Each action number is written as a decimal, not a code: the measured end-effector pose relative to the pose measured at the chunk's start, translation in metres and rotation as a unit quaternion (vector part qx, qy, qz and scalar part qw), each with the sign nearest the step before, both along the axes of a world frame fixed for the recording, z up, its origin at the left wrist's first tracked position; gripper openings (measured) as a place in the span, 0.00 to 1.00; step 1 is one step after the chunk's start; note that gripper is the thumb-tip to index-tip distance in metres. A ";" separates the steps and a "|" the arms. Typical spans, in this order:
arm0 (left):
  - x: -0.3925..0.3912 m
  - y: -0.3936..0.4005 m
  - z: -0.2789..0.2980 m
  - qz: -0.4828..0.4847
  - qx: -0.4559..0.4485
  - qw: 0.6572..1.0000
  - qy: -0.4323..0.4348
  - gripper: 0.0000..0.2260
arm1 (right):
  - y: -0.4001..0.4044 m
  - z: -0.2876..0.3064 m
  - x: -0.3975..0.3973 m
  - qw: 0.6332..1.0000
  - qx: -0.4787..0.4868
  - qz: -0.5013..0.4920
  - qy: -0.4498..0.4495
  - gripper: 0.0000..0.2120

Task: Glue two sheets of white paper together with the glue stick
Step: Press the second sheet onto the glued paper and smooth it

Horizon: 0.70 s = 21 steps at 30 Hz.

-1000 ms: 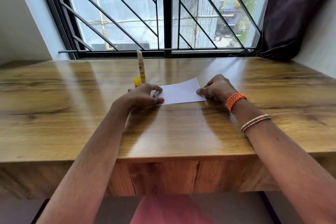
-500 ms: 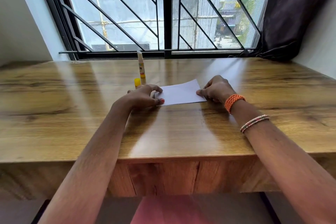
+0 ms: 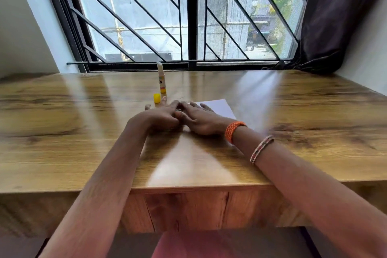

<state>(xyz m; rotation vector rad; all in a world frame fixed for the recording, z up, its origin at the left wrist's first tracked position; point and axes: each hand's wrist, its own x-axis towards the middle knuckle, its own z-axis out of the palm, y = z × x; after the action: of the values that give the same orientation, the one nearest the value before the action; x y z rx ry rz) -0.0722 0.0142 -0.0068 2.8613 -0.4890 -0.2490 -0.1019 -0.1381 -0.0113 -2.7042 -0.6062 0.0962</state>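
White paper [image 3: 219, 107] lies flat on the wooden table [image 3: 83, 132], mostly covered by my hands; only its far right corner shows. My right hand [image 3: 201, 119] rests palm down on the paper with fingers spread. My left hand [image 3: 161, 117] lies flat beside it at the paper's left end, the fingertips of both hands touching. The glue stick [image 3: 161, 78] stands upright and uncapped just beyond my left hand. Its yellow cap [image 3: 157, 98] sits on the table next to it.
A barred window [image 3: 188, 16] runs along the table's far edge. A dark curtain [image 3: 339, 16] hangs at the back right corner. White walls close in the left and right sides. The table's front edge is near my forearms.
Both hands have gone from pinching the paper's left and right edges to lying flat on it. My right hand slid left across the sheet to meet the left hand.
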 end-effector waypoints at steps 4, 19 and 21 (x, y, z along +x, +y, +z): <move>0.001 -0.001 0.001 -0.027 0.005 0.999 -0.030 0.30 | -0.007 -0.008 0.011 0.996 -0.085 -0.027 0.003 0.33; -0.004 -0.005 0.008 -0.005 0.046 0.999 -0.016 0.32 | -0.074 -0.012 0.020 0.977 -0.158 -0.140 -0.019 0.33; -0.004 -0.004 0.007 -0.006 0.045 0.999 -0.017 0.32 | -0.077 -0.010 0.019 0.975 -0.165 -0.148 -0.017 0.33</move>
<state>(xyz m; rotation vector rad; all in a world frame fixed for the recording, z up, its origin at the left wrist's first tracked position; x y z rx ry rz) -0.0760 0.0100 0.0004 2.9556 -0.5139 -0.2304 -0.0831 -0.2150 -0.0216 -3.0904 -0.2033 0.0775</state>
